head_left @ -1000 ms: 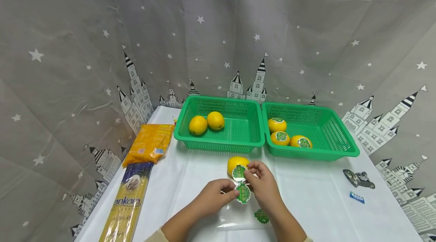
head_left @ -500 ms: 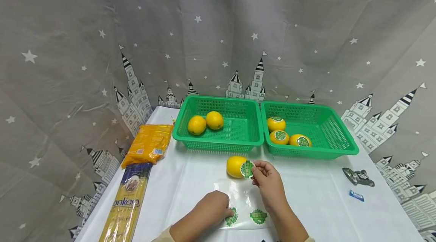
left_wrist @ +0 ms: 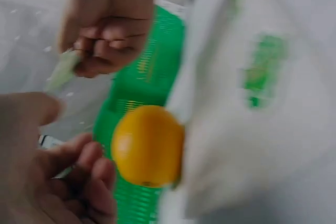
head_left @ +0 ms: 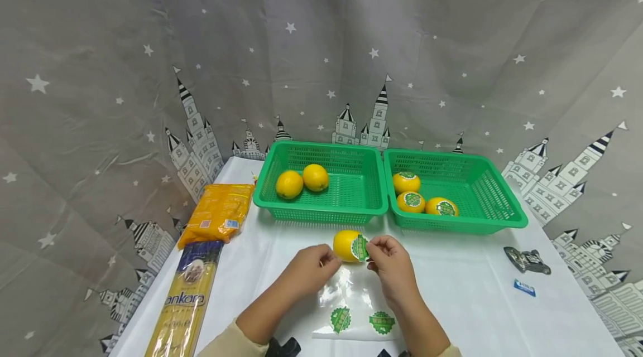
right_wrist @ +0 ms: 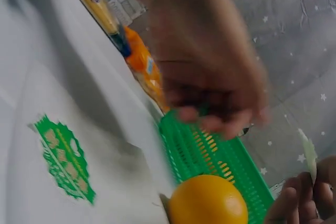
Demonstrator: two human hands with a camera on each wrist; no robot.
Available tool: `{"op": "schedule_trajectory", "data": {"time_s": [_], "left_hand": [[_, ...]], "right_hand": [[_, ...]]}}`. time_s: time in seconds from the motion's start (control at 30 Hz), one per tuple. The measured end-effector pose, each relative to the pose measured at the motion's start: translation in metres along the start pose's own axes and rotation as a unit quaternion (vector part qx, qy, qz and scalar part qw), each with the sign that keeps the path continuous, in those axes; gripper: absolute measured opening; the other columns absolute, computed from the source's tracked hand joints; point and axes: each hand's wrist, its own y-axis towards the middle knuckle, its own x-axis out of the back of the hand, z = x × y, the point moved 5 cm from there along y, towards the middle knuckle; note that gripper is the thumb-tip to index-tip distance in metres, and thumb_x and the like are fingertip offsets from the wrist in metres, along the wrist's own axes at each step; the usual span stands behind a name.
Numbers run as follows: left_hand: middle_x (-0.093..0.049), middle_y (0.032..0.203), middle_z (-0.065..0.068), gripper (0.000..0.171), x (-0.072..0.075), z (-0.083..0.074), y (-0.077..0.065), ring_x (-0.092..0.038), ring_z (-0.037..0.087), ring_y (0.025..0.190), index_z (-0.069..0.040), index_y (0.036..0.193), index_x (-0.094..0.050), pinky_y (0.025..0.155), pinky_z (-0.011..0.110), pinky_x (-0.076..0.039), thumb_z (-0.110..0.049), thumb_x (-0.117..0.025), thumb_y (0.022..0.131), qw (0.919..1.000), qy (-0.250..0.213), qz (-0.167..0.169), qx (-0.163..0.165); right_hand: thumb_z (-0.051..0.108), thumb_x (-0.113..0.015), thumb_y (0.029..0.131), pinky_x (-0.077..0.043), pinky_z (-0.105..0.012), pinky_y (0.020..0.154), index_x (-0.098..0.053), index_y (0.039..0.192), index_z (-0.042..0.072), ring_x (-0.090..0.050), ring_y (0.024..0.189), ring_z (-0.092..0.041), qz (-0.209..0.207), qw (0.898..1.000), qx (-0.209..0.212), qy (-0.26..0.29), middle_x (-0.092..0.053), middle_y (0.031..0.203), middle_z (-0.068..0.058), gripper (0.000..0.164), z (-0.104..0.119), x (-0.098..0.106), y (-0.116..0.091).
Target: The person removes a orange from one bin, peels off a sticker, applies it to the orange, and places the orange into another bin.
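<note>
My right hand (head_left: 393,263) pinches a round green-and-white sticker (head_left: 359,247) by its edge, close to the right side of an orange (head_left: 344,245). In the right wrist view, that sticker (right_wrist: 310,153) shows edge-on between thumb and fingers. My left hand (head_left: 310,269) hovers just left of the orange, holding nothing. Its thumb stands apart from the loosely bent fingers (left_wrist: 97,166) in the left wrist view. The orange rests on the white table, behind a clear sticker sheet (head_left: 351,295). Two green stickers are on the sheet, one at left (head_left: 340,319) and one at right (head_left: 382,322).
A left green basket (head_left: 321,213) holds two plain oranges; the right green basket (head_left: 462,226) holds three stickered ones. At left lie an orange packet (head_left: 218,212) and a pasta bag (head_left: 186,301). A dark, shiny object (head_left: 527,260) and a small blue-and-white packet (head_left: 524,288) lie at right.
The right hand has carried its sticker right, away from the left hand. My left hand has gone down to the sheet, leaving a sticker there, then up beside the orange.
</note>
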Motion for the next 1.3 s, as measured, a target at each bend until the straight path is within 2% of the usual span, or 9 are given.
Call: {"op": "schedule_trajectory", "data": {"time_s": [0.1, 0.23, 0.3, 0.4, 0.53, 0.7, 0.93, 1.07, 1.3], "left_hand": [[-0.067, 0.095, -0.004, 0.028, 0.016, -0.011, 0.013, -0.06, 0.013, 0.083, -0.015, 0.108, -0.071, 0.068, 0.03, -0.052, -0.042, -0.065, 0.102, 0.9952, -0.085, -0.041, -0.025], [-0.071, 0.094, -0.003, 0.025, 0.02, -0.019, 0.024, -0.062, 0.013, 0.082, -0.014, 0.106, -0.073, 0.067, 0.03, -0.053, -0.038, -0.07, 0.101, 0.9917, -0.119, -0.017, -0.046], [-0.071, 0.089, -0.003, 0.018, 0.018, -0.019, 0.027, -0.062, 0.013, 0.079, -0.015, 0.099, -0.073, 0.066, 0.028, -0.053, -0.033, -0.072, 0.1, 0.9916, -0.121, -0.005, -0.046], [-0.07, 0.086, -0.005, 0.014, 0.017, -0.018, 0.028, -0.062, 0.012, 0.079, -0.014, 0.097, -0.074, 0.066, 0.027, -0.053, -0.028, -0.073, 0.099, 0.9916, -0.121, -0.005, -0.046], [-0.072, 0.088, -0.003, 0.012, 0.019, -0.021, 0.03, -0.063, 0.012, 0.082, -0.012, 0.099, -0.075, 0.068, 0.027, -0.054, -0.024, -0.074, 0.098, 0.9911, -0.122, -0.011, -0.053], [-0.072, 0.09, -0.004, 0.005, 0.025, -0.023, 0.032, -0.064, 0.012, 0.084, -0.014, 0.098, -0.075, 0.071, 0.028, -0.055, -0.018, -0.072, 0.098, 0.9908, -0.114, -0.056, -0.047], [-0.071, 0.087, -0.003, 0.015, 0.02, -0.013, 0.038, -0.063, 0.012, 0.077, -0.011, 0.109, -0.073, 0.068, 0.029, -0.054, -0.017, -0.071, 0.096, 0.9869, -0.123, -0.104, -0.014], [-0.069, 0.084, 0.0, 0.033, 0.012, -0.004, 0.042, -0.062, 0.014, 0.068, -0.006, 0.121, -0.066, 0.062, 0.03, -0.053, -0.016, -0.074, 0.091, 0.988, -0.115, -0.101, 0.018], [-0.066, 0.079, -0.001, 0.011, 0.002, -0.005, 0.049, -0.058, 0.012, 0.073, -0.01, 0.09, -0.068, 0.065, 0.027, -0.051, -0.015, -0.077, 0.092, 0.9932, -0.062, -0.098, 0.001]], "right_hand": [[0.004, -0.07, 0.097, -0.055, -0.027, 0.069, -0.06, 0.112, 0.0, -0.059, 0.078, -0.018, 0.06, 0.996, 0.03, -0.055, -0.06, 0.091, -0.008, 0.018, 0.009, -0.006, 0.003], [0.005, -0.07, 0.097, -0.053, -0.025, 0.066, -0.051, 0.125, 0.004, -0.06, 0.078, -0.017, 0.154, 0.974, 0.075, -0.147, -0.062, 0.094, -0.011, 0.034, 0.018, -0.015, 0.005], [0.008, -0.071, 0.098, -0.051, -0.024, 0.065, -0.049, 0.13, 0.006, -0.061, 0.079, -0.016, 0.173, 0.964, 0.087, -0.184, -0.064, 0.095, -0.01, 0.039, 0.02, -0.016, 0.006], [0.01, -0.072, 0.097, -0.051, -0.023, 0.063, -0.052, 0.128, 0.008, -0.062, 0.079, -0.016, 0.163, 0.959, 0.097, -0.213, -0.066, 0.094, -0.006, 0.037, 0.022, -0.015, 0.009], [0.01, -0.075, 0.096, -0.052, -0.024, 0.064, -0.058, 0.124, 0.01, -0.064, 0.081, -0.017, 0.137, 0.961, 0.096, -0.219, -0.068, 0.094, -0.007, 0.032, 0.024, -0.011, 0.014], [0.02, -0.079, 0.094, -0.051, -0.026, 0.064, -0.062, 0.123, 0.008, -0.061, 0.081, -0.016, 0.087, 0.96, 0.092, -0.25, -0.068, 0.109, -0.009, 0.036, 0.022, -0.009, 0.022], [0.02, -0.073, 0.099, -0.048, -0.026, 0.059, -0.069, 0.096, 0.007, -0.056, 0.069, -0.017, 0.065, 0.971, 0.06, -0.221, -0.065, 0.081, -0.011, 0.014, 0.004, -0.009, 0.034], [0.018, -0.072, 0.099, -0.046, -0.026, 0.057, -0.069, 0.096, 0.008, -0.054, 0.068, -0.015, 0.068, 0.966, 0.061, -0.24, -0.062, 0.077, -0.003, 0.011, -0.005, -0.01, 0.038], [0.016, -0.072, 0.094, -0.043, -0.026, 0.059, -0.068, 0.093, 0.009, -0.052, 0.069, -0.015, 0.059, 0.955, 0.063, -0.285, -0.061, 0.079, 0.0, 0.008, -0.005, -0.007, 0.041]]}}
